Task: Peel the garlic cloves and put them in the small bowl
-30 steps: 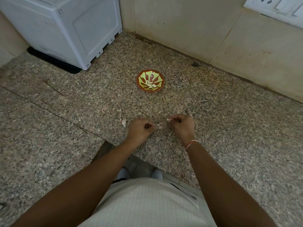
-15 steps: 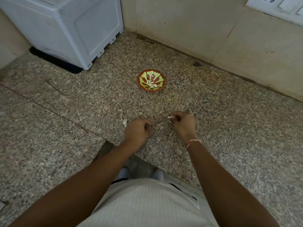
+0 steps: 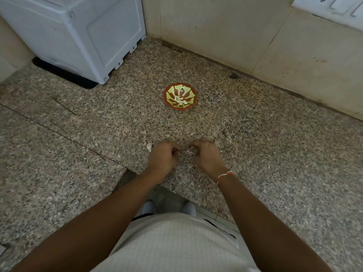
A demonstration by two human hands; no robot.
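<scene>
A small red bowl (image 3: 168, 90) with a yellow-green pattern stands on the speckled stone counter, with several peeled garlic cloves (image 3: 179, 101) inside. Nearer me, my two hands sit close together just above the counter. My right hand (image 3: 206, 157) pinches a small pale garlic clove (image 3: 190, 148) at its fingertips. My left hand (image 3: 163, 157) has its fingers curled toward the right hand, and I see nothing held in it. One unpeeled clove (image 3: 149, 147) lies on the counter just left of my left hand. Bits of skin (image 3: 190, 153) lie between the hands.
A white appliance (image 3: 78, 36) on a black mat (image 3: 64, 74) fills the back left corner. Beige wall tiles run behind the bowl, with a switch panel (image 3: 330, 4) at the top right. The counter's front edge (image 3: 125, 170) cuts in just below my wrists.
My hands have drawn closer together, the left moving right toward the clove in the right hand. The bowl and the loose clove have not moved.
</scene>
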